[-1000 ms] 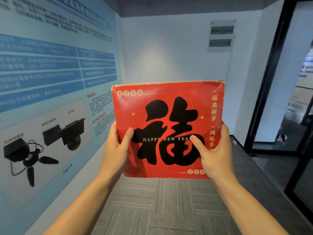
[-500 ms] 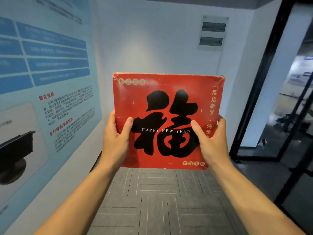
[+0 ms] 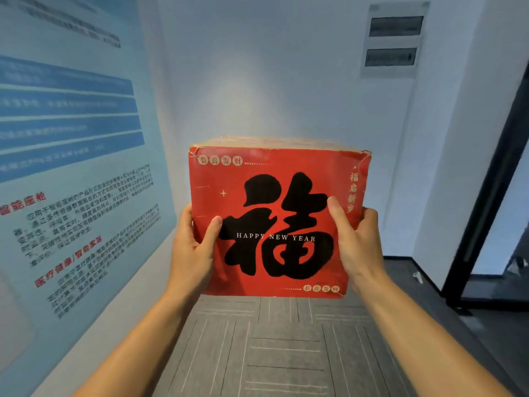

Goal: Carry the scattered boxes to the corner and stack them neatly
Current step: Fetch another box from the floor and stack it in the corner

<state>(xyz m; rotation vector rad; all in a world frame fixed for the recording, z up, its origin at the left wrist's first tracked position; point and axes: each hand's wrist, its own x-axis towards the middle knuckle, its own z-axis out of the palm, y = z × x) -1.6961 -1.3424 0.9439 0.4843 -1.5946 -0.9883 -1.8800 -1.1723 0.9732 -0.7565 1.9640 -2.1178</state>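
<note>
I hold a red box (image 3: 274, 167) with a large black character and the words HAPPY NEW YEAR in front of me, its printed face toward the camera. My left hand (image 3: 194, 250) grips its left edge, thumb laid across the front. My right hand (image 3: 355, 239) grips the right edge, thumb likewise on the front. The box hangs in the air above grey carpet tiles (image 3: 272, 348), facing the room's far corner where the white wall (image 3: 272, 81) meets the poster wall. No other boxes are in view.
A blue poster (image 3: 71, 167) covers the left wall. A grey electrical panel (image 3: 393, 38) is mounted high on the far wall. A black-framed glass door (image 3: 486, 210) stands at the right. A small white object (image 3: 418, 277) lies by the right baseboard.
The far wall and corner have come closer and the view has turned left. The box now sits lower in view, its top edge showing; both hands keep the same grip.
</note>
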